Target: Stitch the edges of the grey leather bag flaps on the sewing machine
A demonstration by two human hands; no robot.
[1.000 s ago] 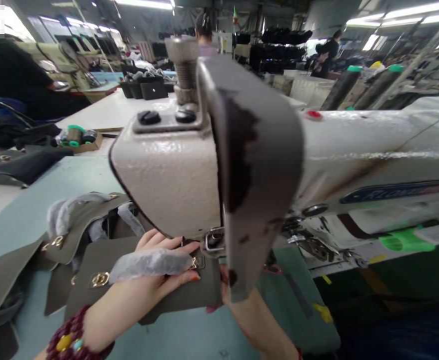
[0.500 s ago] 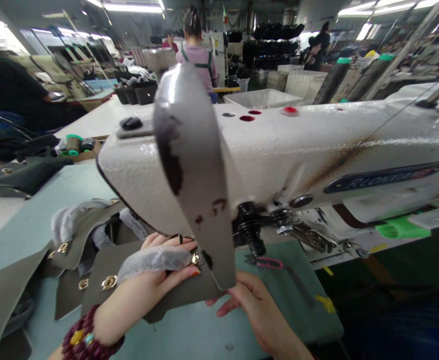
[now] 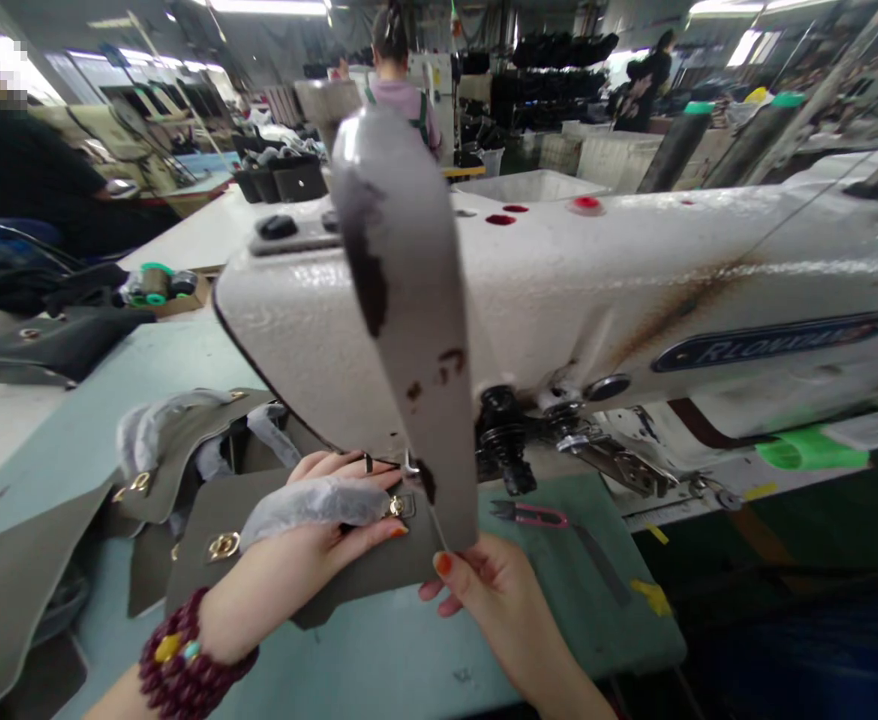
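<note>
My left hand (image 3: 319,545) lies flat on a grey leather-like bag panel (image 3: 364,580), fingers stretched towards the sewing machine (image 3: 319,330). A handle wrapped in translucent plastic (image 3: 311,503) arches over the back of that hand, fixed by gold-coloured hardware (image 3: 223,546). At the panel's right edge, my right hand (image 3: 499,600) pinches the border between thumb and fingers. The machine's grey metal lever (image 3: 416,330) hides part of the panel and the spot under the needle.
Pink-handled thread snips (image 3: 533,514) lie on the green table (image 3: 559,620) right of my hands. More grey panels with wrapped handles (image 3: 184,460) are piled at left. Thread spools (image 3: 155,284) stand beyond them. A person in dark clothing (image 3: 26,170) sits at far left.
My right thumb has come up onto the panel's edge, its nail now showing. My left hand keeps its flat pose on the panel. The whole view has shifted slightly.
</note>
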